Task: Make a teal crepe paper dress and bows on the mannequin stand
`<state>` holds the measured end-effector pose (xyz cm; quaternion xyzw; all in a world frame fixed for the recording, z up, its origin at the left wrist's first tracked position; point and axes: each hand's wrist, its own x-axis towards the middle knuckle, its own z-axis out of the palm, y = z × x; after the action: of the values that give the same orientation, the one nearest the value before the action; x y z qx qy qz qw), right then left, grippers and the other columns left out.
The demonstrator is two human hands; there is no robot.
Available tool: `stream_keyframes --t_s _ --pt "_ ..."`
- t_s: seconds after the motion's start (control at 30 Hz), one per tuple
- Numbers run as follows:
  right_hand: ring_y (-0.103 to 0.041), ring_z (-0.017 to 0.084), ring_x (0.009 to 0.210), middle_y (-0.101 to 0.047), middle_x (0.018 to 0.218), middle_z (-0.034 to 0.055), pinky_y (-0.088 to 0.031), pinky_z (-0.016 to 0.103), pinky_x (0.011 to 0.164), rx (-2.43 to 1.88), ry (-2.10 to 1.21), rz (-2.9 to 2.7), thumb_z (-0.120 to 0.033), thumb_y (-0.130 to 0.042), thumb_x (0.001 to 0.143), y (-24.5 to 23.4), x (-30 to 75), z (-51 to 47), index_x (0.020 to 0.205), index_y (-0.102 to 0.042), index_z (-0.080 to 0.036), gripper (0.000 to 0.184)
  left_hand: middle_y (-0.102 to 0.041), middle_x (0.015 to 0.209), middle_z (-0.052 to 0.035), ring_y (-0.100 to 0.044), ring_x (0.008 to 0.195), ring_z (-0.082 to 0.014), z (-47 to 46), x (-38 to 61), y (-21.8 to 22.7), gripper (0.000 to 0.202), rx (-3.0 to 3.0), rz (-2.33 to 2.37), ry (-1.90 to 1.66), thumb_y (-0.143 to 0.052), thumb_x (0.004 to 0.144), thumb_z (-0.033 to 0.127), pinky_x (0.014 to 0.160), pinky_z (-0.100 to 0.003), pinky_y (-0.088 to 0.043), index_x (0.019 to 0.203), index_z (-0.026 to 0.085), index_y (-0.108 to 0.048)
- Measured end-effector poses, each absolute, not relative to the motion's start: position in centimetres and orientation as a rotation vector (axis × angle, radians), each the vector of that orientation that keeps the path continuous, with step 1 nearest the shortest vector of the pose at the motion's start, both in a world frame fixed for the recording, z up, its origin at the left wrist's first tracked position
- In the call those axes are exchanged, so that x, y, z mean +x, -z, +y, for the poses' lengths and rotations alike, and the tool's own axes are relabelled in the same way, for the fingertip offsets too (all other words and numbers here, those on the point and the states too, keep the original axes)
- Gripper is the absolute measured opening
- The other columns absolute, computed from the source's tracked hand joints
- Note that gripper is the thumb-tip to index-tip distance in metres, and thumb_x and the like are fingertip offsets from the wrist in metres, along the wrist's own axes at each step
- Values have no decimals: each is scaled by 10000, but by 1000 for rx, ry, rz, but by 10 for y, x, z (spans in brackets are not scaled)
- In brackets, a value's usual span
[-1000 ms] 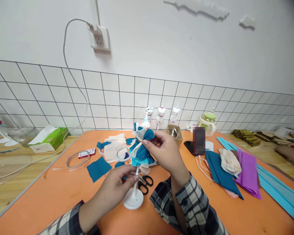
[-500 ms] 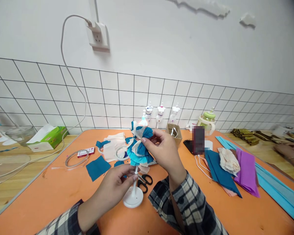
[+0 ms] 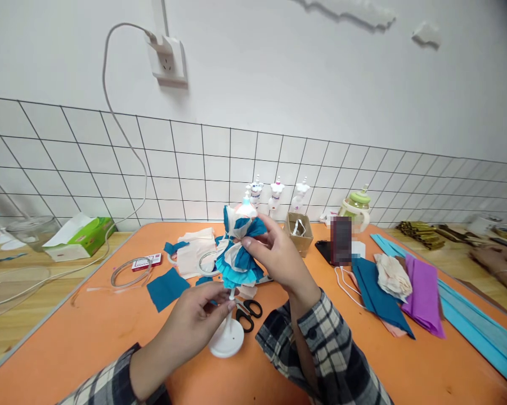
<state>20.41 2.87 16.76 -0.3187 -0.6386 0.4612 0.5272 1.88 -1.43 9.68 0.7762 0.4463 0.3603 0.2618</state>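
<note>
A small white mannequin stand (image 3: 227, 338) rises from a round base on the orange table. It wears a ruffled paper dress (image 3: 238, 264) in teal, light blue and cream, with a bow-like piece at the waist. My left hand (image 3: 192, 318) grips the thin pole just below the skirt. On the dress's right side, my right hand (image 3: 276, 253) pinches the teal paper at the waist between thumb and fingers. Black-handled scissors (image 3: 247, 315) lie behind the base, partly covered by the pole. A teal paper square (image 3: 167, 289) lies left of the stand.
Cream paper (image 3: 196, 253), a coil of clear tubing (image 3: 130, 273) and a tissue box (image 3: 80, 239) sit on the left. Several small mannequins (image 3: 277, 194) and a cardboard box (image 3: 299, 233) are behind. Folded paper (image 3: 422, 295), a phone (image 3: 341, 241) and a bottle (image 3: 357, 208) lie right. Someone's hand (image 3: 496, 264) shows far right.
The dressed stand has shifted slightly left and tilted a little. My right fingers have moved on the bow, so more of the mannequin's white upper body shows. My left hand keeps its hold.
</note>
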Motion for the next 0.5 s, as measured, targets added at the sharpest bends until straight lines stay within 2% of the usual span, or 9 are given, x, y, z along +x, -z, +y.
stream_keyframes --t_s 0.1,0.2,0.33,0.47,0.5 --pt "-684 200 958 -709 1085 51 -562 322 801 -670 -1188 -1506 -300 -674 800 -166 201 30 1212 -575 -247 428 -701 717 -21 -625 669 -169 -17 19 -98 160 2071 1166 -969 -571 874 286 625 -229 -476 831 190 -690" --pt "-692 197 891 -724 1016 44 -573 320 761 -660 -1207 -1420 -313 -703 771 -165 196 30 1234 -560 -244 490 -695 715 -27 -623 664 -168 -19 20 -97 171 2074 1157 -973 -575 871 296 619 -229 -479 813 182 -688" --pt "-686 178 874 -723 1035 45 -567 293 754 -642 -1238 -1370 -331 -719 758 -164 192 30 1223 -566 -240 498 -697 727 -35 -639 682 -178 -21 23 -96 166 2027 1166 -998 -593 861 304 626 -238 -489 820 181 -697" --pt "-696 183 851 -725 989 43 -565 301 766 -594 -1359 -1316 -325 -764 714 -166 193 28 1180 -579 -227 511 -727 821 -61 -682 730 -210 -14 10 -112 292 1763 900 -779 -663 812 441 653 -286 -542 955 195 -724" --pt "-702 183 844 -727 964 34 -564 306 781 -570 -1412 -1305 -313 -777 700 -167 194 27 1181 -572 -231 530 -737 901 -81 -698 827 -243 -10 2 -119 362 1720 816 -637 -695 781 492 718 -321 -557 996 202 -730"
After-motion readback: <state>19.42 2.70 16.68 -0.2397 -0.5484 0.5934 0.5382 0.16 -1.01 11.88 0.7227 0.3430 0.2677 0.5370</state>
